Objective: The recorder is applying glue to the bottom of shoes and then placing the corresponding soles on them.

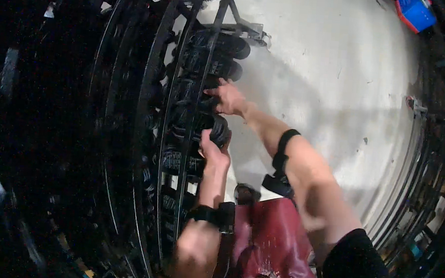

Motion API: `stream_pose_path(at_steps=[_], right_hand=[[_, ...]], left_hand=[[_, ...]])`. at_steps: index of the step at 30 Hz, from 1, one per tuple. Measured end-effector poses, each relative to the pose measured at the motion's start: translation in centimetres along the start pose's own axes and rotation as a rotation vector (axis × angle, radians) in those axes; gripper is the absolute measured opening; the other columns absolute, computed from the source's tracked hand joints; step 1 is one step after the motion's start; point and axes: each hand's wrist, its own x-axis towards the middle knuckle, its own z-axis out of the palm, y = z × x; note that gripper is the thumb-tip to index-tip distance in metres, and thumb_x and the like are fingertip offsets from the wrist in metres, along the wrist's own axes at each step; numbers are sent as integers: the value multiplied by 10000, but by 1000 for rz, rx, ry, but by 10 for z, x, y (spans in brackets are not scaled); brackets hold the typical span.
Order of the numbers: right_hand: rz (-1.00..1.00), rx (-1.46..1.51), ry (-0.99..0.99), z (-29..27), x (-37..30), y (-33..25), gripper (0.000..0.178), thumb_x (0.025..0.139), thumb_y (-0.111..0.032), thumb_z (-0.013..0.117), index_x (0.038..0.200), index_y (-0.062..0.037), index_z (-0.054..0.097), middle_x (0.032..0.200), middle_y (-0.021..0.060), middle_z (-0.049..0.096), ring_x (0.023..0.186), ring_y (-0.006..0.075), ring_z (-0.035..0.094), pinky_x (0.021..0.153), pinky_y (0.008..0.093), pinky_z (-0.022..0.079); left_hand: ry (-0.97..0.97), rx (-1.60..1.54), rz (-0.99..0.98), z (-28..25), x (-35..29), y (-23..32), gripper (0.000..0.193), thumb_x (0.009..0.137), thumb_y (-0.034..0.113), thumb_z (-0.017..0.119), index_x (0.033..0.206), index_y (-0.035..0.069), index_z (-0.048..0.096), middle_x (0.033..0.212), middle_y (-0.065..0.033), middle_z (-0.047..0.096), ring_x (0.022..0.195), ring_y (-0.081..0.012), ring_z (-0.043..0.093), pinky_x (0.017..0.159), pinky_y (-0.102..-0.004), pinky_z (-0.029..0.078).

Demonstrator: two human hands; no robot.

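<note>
Black rounded, shoe-like items (233, 47) lie in a row on the dark metal rack (150, 89) to my left, their round ends toward the floor aisle. My left hand (214, 150) is closed around the end of one ridged black shoe-like item (219, 131), with the thumb on its rack side. Just beyond it, my right hand (229, 96) reaches to the rack with its fingers apart, against another black item. Darkness hides much of what the right fingertips touch. Each of my forearms wears a black strap with a small black box.
A rack post stands close beside both hands. The rack's lower end has a caster (264, 39) on the pale floor (310, 83). A blue and red container (417, 14) is at the far right. More shelving (429, 171) runs along the right side. Dark red cloth (277, 242) covers my front.
</note>
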Motion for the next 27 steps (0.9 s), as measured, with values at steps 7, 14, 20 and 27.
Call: stream_pose_path(at_steps=[7, 14, 20, 27], right_hand=[[61, 169, 324, -90, -99, -50, 683, 592, -221, 899, 1258, -162, 762, 1218, 232, 617, 1128, 437, 604, 1018, 496, 517], [925, 938, 497, -192, -269, -170, 455, 738, -131, 834, 1150, 49, 766, 840, 59, 742, 772, 198, 695, 750, 346, 575], [1108, 1056, 517, -322, -444, -328, 208, 841, -171, 800, 952, 3, 773, 852, 87, 730, 735, 205, 677, 583, 373, 553], [1118, 588, -215, -421, -456, -462, 433, 689, -202, 925, 1053, -1, 804, 953, 107, 773, 786, 194, 738, 583, 374, 630]], left_hand=[[-344, -156, -197, -54, -146, -13, 405, 948, 194, 584, 1322, 44, 623, 1184, -100, 696, 1123, -262, 676, 992, -486, 571], [-278, 114, -610, -109, -367, 86, 349, 896, 290, 593, 1081, 2, 658, 1043, -163, 706, 911, -314, 708, 820, -498, 609], [-194, 912, -398, -212, -514, 197, 193, 786, 224, 706, 904, 71, 701, 735, -38, 633, 715, -204, 657, 690, -367, 540], [238, 449, -16, -362, -655, 296, 357, 817, 249, 728, 1119, 60, 736, 1036, -108, 673, 910, -238, 653, 839, -402, 523]])
